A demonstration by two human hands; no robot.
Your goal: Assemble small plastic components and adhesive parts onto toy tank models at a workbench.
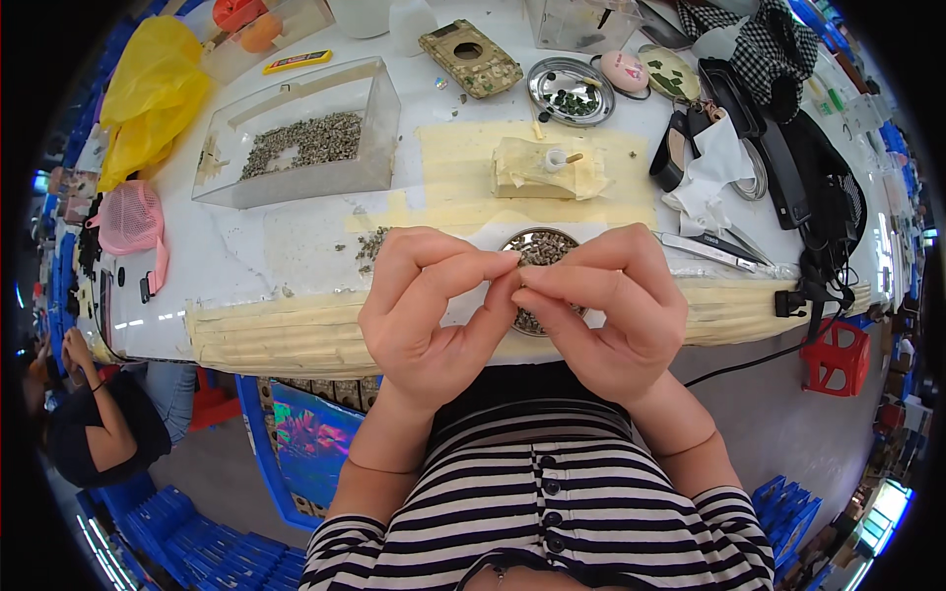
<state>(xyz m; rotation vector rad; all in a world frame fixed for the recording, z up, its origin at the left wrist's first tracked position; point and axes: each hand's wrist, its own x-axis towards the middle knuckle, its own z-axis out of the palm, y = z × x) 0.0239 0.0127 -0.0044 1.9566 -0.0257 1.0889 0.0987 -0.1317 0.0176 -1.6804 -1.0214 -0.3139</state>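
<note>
My left hand point(426, 317) and my right hand point(623, 313) meet fingertip to fingertip near the table's front edge. Both are closed in a pinch. Whatever lies between the fingertips is too small and covered to name. Directly beneath them is a round dish point(541, 230) of small grey-brown pieces point(548, 248), partly hidden by my fingers. A few similar loose pieces point(371, 246) lie on the table just beyond my left hand. Farther back, a small block wrapped in yellowish tape point(537, 187) has a white nub and a thin brown stick on top.
A clear bin point(296, 187) of similar pieces stands back left. Beyond are a camouflage-patterned case point(471, 59) and a metal dish point(570, 65) with dark green bits. Tweezers point(705, 248) and black straps point(788, 177) lie right. Another person point(103, 424) sits at left.
</note>
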